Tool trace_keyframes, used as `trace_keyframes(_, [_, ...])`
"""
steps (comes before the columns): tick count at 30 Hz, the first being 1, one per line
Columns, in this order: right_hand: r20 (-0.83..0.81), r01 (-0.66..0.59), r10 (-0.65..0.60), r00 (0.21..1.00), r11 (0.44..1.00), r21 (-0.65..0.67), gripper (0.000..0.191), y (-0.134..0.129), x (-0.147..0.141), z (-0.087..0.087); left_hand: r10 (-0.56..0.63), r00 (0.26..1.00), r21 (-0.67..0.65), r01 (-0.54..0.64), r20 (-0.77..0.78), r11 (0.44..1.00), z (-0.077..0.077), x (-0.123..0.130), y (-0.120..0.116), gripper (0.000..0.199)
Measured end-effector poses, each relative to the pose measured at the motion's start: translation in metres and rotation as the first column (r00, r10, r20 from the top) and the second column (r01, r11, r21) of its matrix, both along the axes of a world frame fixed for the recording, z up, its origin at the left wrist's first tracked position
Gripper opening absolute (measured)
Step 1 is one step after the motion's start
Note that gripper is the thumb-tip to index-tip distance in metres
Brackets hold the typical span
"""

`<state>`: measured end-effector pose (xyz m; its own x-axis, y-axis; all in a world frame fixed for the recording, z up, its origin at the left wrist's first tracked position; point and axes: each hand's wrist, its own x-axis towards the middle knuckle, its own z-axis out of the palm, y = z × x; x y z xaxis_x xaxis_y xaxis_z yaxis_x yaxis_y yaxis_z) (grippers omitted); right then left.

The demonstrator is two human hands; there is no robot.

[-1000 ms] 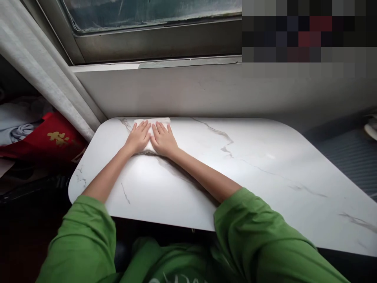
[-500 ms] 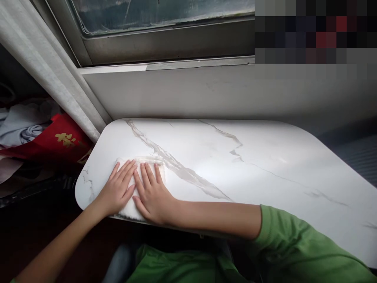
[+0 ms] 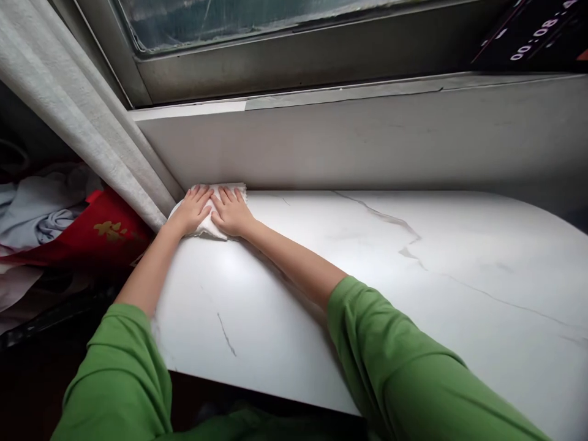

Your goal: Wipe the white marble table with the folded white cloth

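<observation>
A white cloth (image 3: 212, 230) lies flat at the far left end of the white marble-patterned table (image 3: 285, 306), up against the wall. My left hand (image 3: 190, 211) presses on its left part with the fingers stretched out. Beside it, my right hand (image 3: 230, 211) rests flat on the cloth, fingers spread and pointing toward the wall. The two hands almost touch at the fingertips and thumbs. Much of the cloth is hidden under them.
A grey wall (image 3: 321, 147) and a window frame (image 3: 275, 67) rise behind the table. At the left hang a pale curtain (image 3: 82, 104) and, below it, a red bag (image 3: 105, 226) near piled clothes (image 3: 41, 208). A dark screen with digits (image 3: 537, 43) is at upper right.
Both hands and the cloth have moved from the table's near edge to its far left edge by the wall. Both arms are now stretched forward.
</observation>
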<state>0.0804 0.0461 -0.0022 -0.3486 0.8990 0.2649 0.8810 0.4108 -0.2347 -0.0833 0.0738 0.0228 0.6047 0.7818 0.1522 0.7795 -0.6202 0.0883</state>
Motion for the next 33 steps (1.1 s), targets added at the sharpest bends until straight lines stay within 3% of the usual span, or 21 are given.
trace_keyframes(2, [0.007, -0.015, 0.015, 1.0, 1.0, 0.008, 0.057, -0.004, -0.004, -0.001, 0.01, 1.0, -0.005, -0.01, 0.017, 1.0, -0.001, -0.004, -0.01, 0.059])
trace_keyframes(5, [0.027, -0.058, 0.058, 0.998, 0.998, -0.003, 0.058, -0.028, -0.014, 0.001, 0.038, 0.999, -0.018, -0.038, 0.0, 0.999, -0.002, -0.019, -0.042, 0.063])
trace_keyframes(8, [0.042, -0.123, 0.123, 0.992, 0.992, -0.002, 0.059, -0.078, -0.033, 0.004, 0.059, 0.996, -0.02, -0.06, -0.063, 0.998, -0.004, -0.042, -0.093, 0.064])
trace_keyframes(12, [0.087, -0.213, 0.21, 0.974, 0.976, 0.035, 0.063, -0.162, -0.052, 0.012, 0.001, 0.995, 0.004, -0.001, -0.097, 1.0, 0.001, -0.076, -0.174, 0.058])
trace_keyframes(15, [0.176, -0.378, 0.354, 0.918, 0.917, 0.126, 0.066, -0.199, -0.057, 0.02, -0.003, 0.995, -0.004, 0.002, -0.095, 1.0, 0.008, -0.094, -0.223, 0.055])
trace_keyframes(17, [0.218, -0.504, 0.467, 0.857, 0.848, 0.166, 0.062, -0.202, -0.059, 0.024, 0.046, 0.996, -0.043, -0.05, -0.078, 0.998, 0.01, -0.099, -0.241, 0.053])
trace_keyframes(18, [0.207, -0.521, 0.487, 0.849, 0.838, 0.164, 0.059, -0.198, -0.061, 0.025, 0.081, 0.995, -0.064, -0.084, -0.06, 0.994, 0.009, -0.1, -0.244, 0.051])
trace_keyframes(20, [0.131, -0.462, 0.447, 0.885, 0.88, 0.115, 0.056, -0.183, -0.066, 0.023, 0.155, 0.988, -0.073, -0.155, -0.009, 0.985, 0.003, -0.098, -0.238, 0.05])
trace_keyframes(23, [0.006, -0.346, 0.346, 0.938, 0.938, 0.026, 0.056, -0.15, -0.073, 0.016, 0.207, 0.978, -0.036, -0.205, 0.042, 0.978, -0.009, -0.091, -0.202, 0.053])
trace_keyframes(27, [-0.108, -0.262, 0.256, 0.961, 0.964, -0.048, 0.06, -0.089, -0.065, 0.009, 0.192, 0.979, -0.063, -0.188, 0.065, 0.98, -0.015, -0.071, -0.117, 0.054])
trace_keyframes(30, [-0.155, -0.102, 0.086, 0.984, 0.99, -0.098, 0.06, -0.042, -0.047, 0.007, 0.199, 0.978, -0.075, -0.194, 0.067, 0.978, -0.016, -0.042, -0.049, 0.053])
trace_keyframes(33, [-0.153, 0.052, -0.069, 0.986, 0.992, -0.111, 0.061, -0.008, -0.025, 0.005, 0.174, 0.984, -0.052, -0.171, 0.047, 0.984, -0.018, -0.007, -0.002, 0.051])
